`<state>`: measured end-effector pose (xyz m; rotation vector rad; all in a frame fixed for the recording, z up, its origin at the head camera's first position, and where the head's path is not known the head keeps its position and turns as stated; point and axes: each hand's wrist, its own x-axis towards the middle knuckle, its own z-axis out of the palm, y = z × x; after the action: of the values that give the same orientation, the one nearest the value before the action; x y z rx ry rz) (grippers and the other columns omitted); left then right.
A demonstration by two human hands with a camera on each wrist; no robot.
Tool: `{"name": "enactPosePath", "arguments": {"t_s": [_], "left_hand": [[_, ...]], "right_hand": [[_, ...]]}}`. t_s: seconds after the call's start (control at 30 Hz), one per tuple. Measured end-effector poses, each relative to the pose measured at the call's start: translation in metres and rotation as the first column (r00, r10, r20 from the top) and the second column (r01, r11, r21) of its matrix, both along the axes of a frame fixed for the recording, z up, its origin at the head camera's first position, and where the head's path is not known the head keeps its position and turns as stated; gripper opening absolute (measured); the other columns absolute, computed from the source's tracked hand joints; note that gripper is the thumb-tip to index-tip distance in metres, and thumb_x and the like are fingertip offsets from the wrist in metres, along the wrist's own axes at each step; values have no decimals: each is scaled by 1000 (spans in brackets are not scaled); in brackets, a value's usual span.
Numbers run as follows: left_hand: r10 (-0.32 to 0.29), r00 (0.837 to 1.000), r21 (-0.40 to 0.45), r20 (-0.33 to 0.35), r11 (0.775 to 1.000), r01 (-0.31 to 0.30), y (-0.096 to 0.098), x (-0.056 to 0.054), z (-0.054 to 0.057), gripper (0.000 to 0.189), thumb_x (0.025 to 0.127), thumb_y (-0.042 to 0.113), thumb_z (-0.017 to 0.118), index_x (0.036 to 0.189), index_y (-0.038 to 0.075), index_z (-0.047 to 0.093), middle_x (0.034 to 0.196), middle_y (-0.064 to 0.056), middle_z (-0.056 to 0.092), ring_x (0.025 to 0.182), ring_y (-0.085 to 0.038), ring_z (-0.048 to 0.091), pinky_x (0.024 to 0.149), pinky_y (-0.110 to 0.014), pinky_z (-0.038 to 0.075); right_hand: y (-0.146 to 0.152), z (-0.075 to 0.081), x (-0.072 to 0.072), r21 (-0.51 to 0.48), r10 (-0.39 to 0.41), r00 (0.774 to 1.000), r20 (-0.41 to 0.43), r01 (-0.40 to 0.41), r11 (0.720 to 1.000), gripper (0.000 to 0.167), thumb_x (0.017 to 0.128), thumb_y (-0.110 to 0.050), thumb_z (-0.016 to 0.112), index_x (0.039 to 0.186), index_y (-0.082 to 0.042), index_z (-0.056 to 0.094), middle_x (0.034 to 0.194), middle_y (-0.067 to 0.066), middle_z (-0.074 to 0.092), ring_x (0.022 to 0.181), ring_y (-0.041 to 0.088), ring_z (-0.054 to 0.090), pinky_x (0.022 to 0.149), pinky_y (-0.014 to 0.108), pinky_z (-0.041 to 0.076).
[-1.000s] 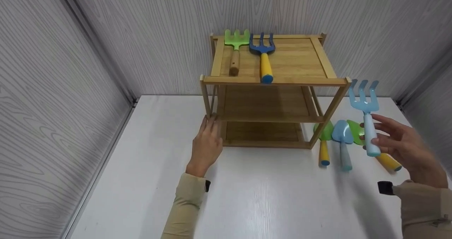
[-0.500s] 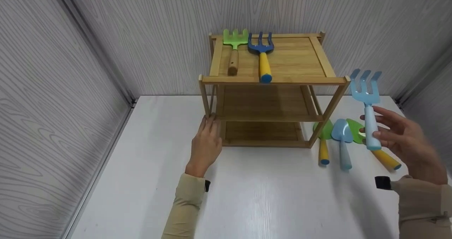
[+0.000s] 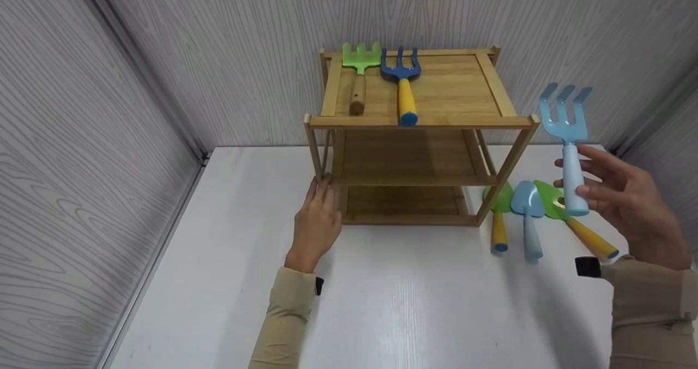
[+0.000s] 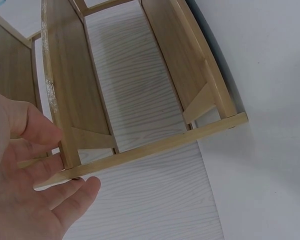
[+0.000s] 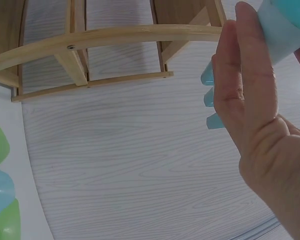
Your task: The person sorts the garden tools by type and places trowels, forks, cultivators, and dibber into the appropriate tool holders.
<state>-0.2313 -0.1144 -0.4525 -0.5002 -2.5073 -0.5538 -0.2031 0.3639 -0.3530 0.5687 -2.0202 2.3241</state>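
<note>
My right hand (image 3: 635,205) holds a light blue hand fork (image 3: 572,175) by its handle, tines up, just beyond the right front post of a wooden rack (image 3: 455,91). In the right wrist view the fingers hide part of the handle, with the tine tips showing past them. My left hand (image 3: 315,227) grips the rack's left front post at middle-shelf height; its thumb and fingers lie on either side of the frame in the left wrist view. On the top shelf lie a green hand fork (image 3: 357,94) with a wooden handle and a dark blue one (image 3: 406,99) with a yellow handle.
Right of the rack on the white table (image 3: 403,292) lie a green trowel (image 3: 499,230) with a yellow handle, a light blue trowel (image 3: 527,200) and another green trowel (image 3: 591,238). Grey wood-grain walls (image 3: 245,58) enclose the back and sides.
My right hand has risen with the light blue hand fork, whose tines now stand higher beside the rack's top shelf. The left hand keeps its place on the post.
</note>
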Motion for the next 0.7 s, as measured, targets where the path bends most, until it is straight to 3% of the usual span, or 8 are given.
{"name": "enactPosePath", "arguments": {"t_s": [0.27, 0.5, 0.7], "left_hand": [[-3, 1000, 10, 13, 1000, 3, 1, 0, 0, 51, 90, -7, 62, 139, -9, 52, 145, -27, 49, 135, -50, 43, 92, -52, 55], [-4, 1000, 39, 30, 999, 2, -1, -2, -1, 51, 88, -7, 65, 138, -7, 53, 145, -26, 49, 135, -52, 43, 82, -52, 59], [-13, 999, 31, 32, 999, 12, 0, -2, 0, 50, 89, -7, 62, 138, -8, 52, 146, -27, 48, 135, -51, 42, 85, -51, 58]], "right_hand": [[-6, 9, 1, 14, -19, 999, -37, 20, 1000, 64, 92, 26, 44, 148, -4, 51, 121, 12, 65, 96, 22, 73, 74, 31, 60], [-12, 12, 1, 38, -16, 999, -46, 18, 999, 65, 92, 25, 46, 150, -5, 48, 123, 12, 64, 97, 22, 72, 78, 30, 60], [-14, 14, 2, 33, -13, 999, -38, 14, 999, 63, 93, 23, 46, 149, -7, 51, 124, 11, 64, 97, 22, 72, 78, 30, 60]]}}
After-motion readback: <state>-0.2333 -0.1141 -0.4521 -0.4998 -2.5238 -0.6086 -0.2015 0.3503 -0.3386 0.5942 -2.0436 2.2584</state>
